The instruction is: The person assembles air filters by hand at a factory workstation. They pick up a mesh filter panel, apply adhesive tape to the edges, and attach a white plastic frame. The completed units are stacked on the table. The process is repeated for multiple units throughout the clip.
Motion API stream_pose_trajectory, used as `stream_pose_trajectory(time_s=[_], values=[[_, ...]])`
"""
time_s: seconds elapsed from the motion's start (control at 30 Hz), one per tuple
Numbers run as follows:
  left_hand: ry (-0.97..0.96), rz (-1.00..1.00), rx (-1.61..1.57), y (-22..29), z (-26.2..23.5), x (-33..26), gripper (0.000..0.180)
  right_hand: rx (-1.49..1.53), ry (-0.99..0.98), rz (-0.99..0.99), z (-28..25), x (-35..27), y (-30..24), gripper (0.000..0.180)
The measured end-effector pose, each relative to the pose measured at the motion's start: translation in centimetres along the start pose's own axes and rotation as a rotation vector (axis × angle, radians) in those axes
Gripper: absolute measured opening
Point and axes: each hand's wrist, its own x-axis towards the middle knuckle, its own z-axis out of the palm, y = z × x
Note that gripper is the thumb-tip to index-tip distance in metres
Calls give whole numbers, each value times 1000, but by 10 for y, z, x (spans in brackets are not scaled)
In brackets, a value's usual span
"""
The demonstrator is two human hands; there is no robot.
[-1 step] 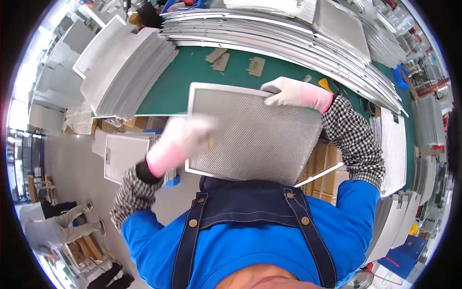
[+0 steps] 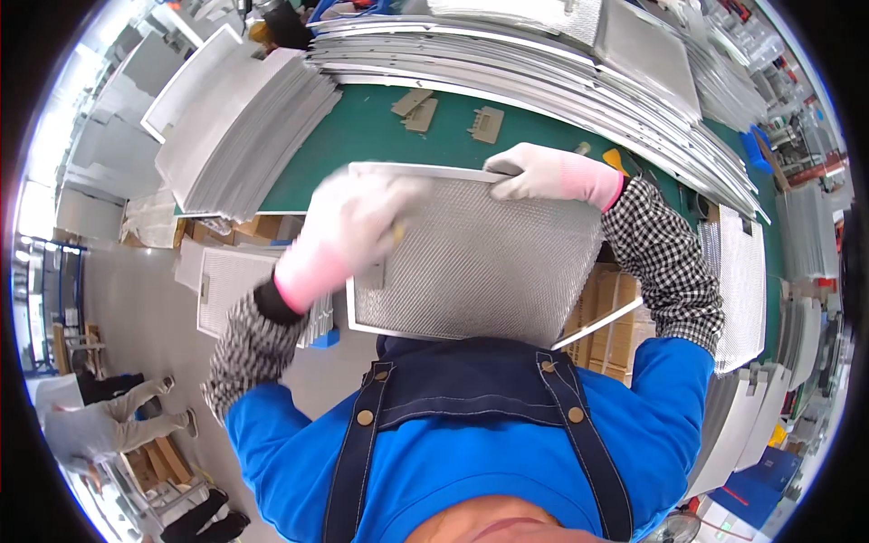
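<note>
A rectangular metal mesh panel (image 2: 489,262) with a pale frame is tilted in front of my body, its lower edge at my apron. My right hand (image 2: 539,172), in a white and pink glove, is closed over the panel's top edge, thumb and fingers gripping it. My left hand (image 2: 348,217), gloved alike and blurred by motion, is over the panel's upper left corner with its fingers curled. A small yellowish bit (image 2: 398,233) shows at those fingers; what it belongs to is hidden. Just below, a small grey piece (image 2: 372,275) shows near the panel's left edge.
Beyond the panel is a green worktop (image 2: 362,127) with several small beige plates (image 2: 486,124). A long stack of panels (image 2: 471,68) lines its back; another stack (image 2: 249,136) stands left. Cardboard boxes (image 2: 602,312) are under the table. A person (image 2: 118,421) is at far left.
My left hand has moved up from the panel's left side to its upper left corner, and the grey piece near the left edge now shows. My right hand keeps its grip.
</note>
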Motion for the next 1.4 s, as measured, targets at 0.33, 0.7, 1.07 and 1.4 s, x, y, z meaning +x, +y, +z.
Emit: stream_pose_trajectory(time_s=[0.33, 0.7, 1.07, 1.4], values=[[-211, -139, -58, -33, 29, 8, 18, -161, 34, -36, -4, -5, -14, 27], [-505, -453, -694, -27, 0, 19, 25, -264, 90, -249, 29, 20, -27, 28], [-365, -297, -493, -20, 44, 33, 22, -240, -77, 39, -2, -16, 9, 32], [-430, 19, -685, 29, 115, 114, 28, 26, -21, 210, 5, -91, 38, 43]])
